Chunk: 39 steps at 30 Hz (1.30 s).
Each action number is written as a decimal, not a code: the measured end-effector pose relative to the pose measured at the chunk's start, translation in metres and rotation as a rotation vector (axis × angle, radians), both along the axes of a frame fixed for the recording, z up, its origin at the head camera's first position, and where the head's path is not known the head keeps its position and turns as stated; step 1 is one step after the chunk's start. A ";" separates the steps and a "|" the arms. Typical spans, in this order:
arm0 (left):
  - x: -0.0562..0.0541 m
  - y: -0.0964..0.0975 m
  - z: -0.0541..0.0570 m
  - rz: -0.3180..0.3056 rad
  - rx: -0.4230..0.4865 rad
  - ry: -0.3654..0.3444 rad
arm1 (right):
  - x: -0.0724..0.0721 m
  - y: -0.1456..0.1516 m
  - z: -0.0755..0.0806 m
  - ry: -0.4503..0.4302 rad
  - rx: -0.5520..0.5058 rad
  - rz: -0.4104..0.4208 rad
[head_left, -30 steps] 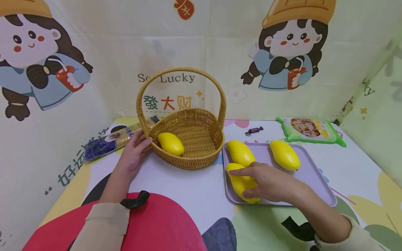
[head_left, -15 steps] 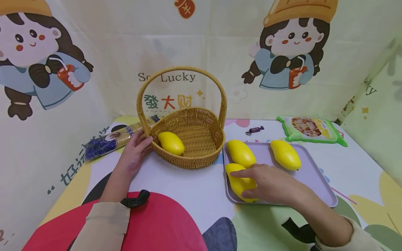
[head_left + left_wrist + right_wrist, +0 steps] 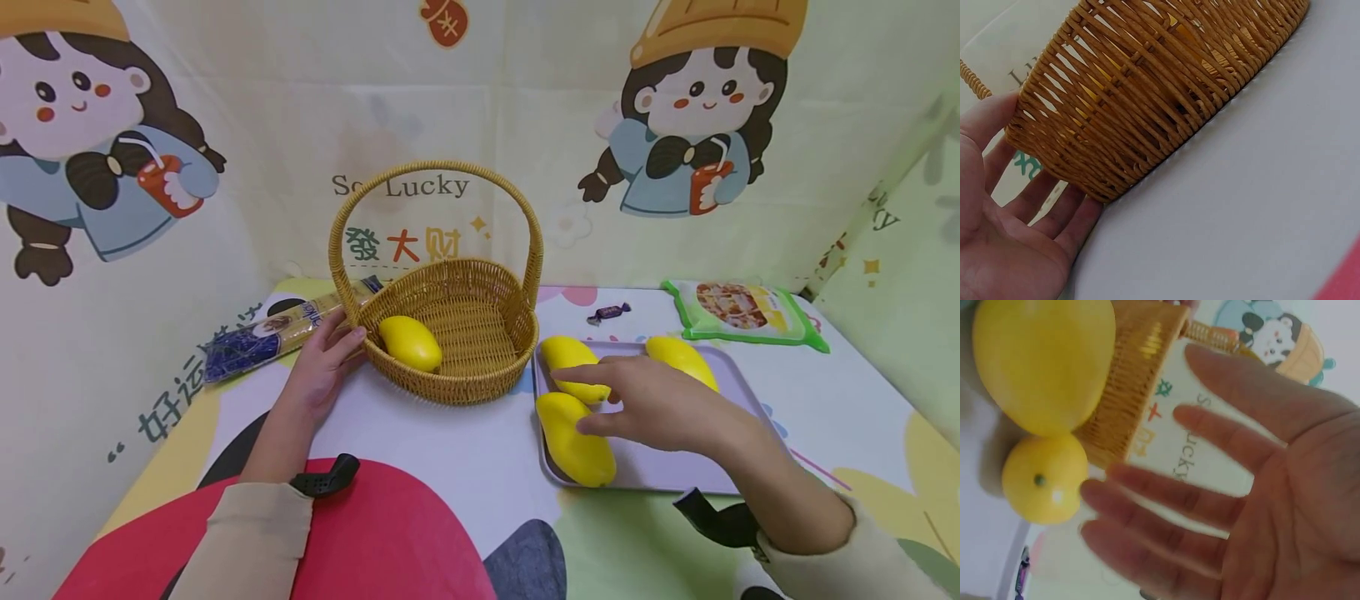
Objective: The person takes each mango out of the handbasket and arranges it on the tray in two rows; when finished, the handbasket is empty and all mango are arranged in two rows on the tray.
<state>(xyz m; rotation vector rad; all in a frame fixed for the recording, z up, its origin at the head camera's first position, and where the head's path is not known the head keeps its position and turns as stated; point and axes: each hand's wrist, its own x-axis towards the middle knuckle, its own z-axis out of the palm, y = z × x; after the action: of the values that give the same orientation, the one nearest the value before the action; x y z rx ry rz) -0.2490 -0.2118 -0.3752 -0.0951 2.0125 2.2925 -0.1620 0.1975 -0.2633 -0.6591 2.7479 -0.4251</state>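
Note:
A yellow mango (image 3: 410, 343) lies at the left inside a wicker basket (image 3: 480, 333) with a tall hoop handle. My left hand (image 3: 322, 367) holds the basket's left end. In the left wrist view, its thumb lies at the rim and its fingertips go out of sight behind the wickerwork (image 3: 1147, 94). Three mangoes are on a lilac tray (image 3: 667, 471): a front left mango (image 3: 576, 442), a back left mango (image 3: 573, 362) and a right mango (image 3: 682, 362), partly hidden. Above them hovers my right hand (image 3: 660, 408), fingers spread and holding nothing, as the right wrist view confirms.
A clear packet of noodles (image 3: 277, 333) lies behind my left hand. Behind the tray are a small purple-wrapped candy (image 3: 609, 313) and a green-edged food packet (image 3: 742, 312). A printed cloth wall (image 3: 525, 125) stands close behind the basket.
My right hand has let go of the front left mango and risen off it, slightly back and rightwards. That mango remains on the tray. The left hand and basket have stayed put.

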 end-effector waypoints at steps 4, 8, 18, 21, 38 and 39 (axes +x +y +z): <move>0.000 0.000 -0.001 -0.002 0.005 0.002 | -0.014 0.001 0.006 -0.032 -0.075 0.064; 0.000 -0.001 -0.002 -0.004 0.003 0.005 | -0.026 -0.003 0.012 -0.051 -0.099 0.089; 0.000 -0.002 -0.001 0.005 0.000 0.010 | -0.060 -0.030 0.028 0.010 -0.123 0.261; -0.001 -0.001 -0.001 0.002 0.004 0.016 | -0.070 -0.039 0.033 -0.001 -0.105 0.273; -0.003 0.000 -0.002 0.009 0.015 -0.009 | -0.116 -0.104 0.050 -0.040 0.022 0.213; -0.003 0.000 -0.002 0.009 0.016 -0.011 | -0.117 -0.108 0.050 -0.050 0.027 0.212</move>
<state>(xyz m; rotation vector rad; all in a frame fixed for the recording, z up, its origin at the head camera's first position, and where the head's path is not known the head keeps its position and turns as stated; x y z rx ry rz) -0.2523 -0.2116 -0.3775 -0.1154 1.9925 2.3079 -0.2794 0.0896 -0.2129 -0.9090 2.5969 -0.3504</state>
